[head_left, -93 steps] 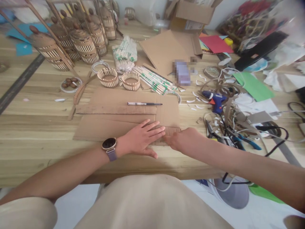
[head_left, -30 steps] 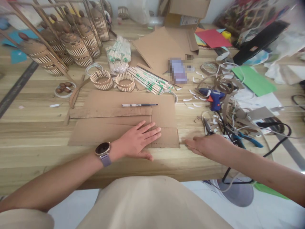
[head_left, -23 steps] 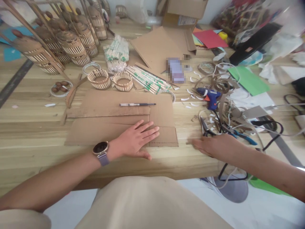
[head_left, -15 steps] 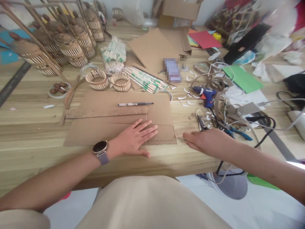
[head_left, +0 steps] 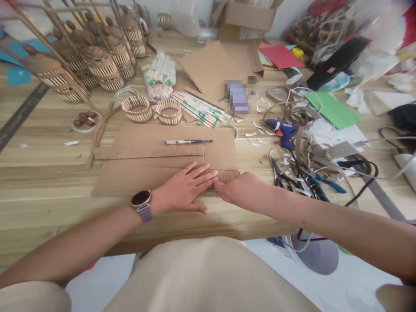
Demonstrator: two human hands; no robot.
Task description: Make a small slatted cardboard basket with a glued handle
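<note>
A flat sheet of brown cardboard point(head_left: 146, 173) lies on the wooden table point(head_left: 48, 173) in front of me. My left hand point(head_left: 185, 188), a watch on its wrist, lies open and flat on the sheet's near right part with its fingers spread. My right hand point(head_left: 242, 193) covers the sheet's near right corner, its fingertips meeting those of my left hand. Its fingers are closed on the cardboard's near edge strip point(head_left: 229, 175), which stands slightly raised. A pen point(head_left: 188, 141) rests on the far part of the sheet.
Two small stick rings point(head_left: 152, 110), bundled sticks point(head_left: 203, 110) and several tall woven stick holders point(head_left: 97, 63) stand behind the cardboard. A blue glue gun point(head_left: 284, 130), pliers point(head_left: 320, 184), cables and paper strips crowd the right. More cardboard point(head_left: 214, 67) and a box lie at the back.
My right hand has come back left from the bare table beside the pliers to the cardboard's near right corner and closed on its edge. My left hand has stayed flat on the sheet.
</note>
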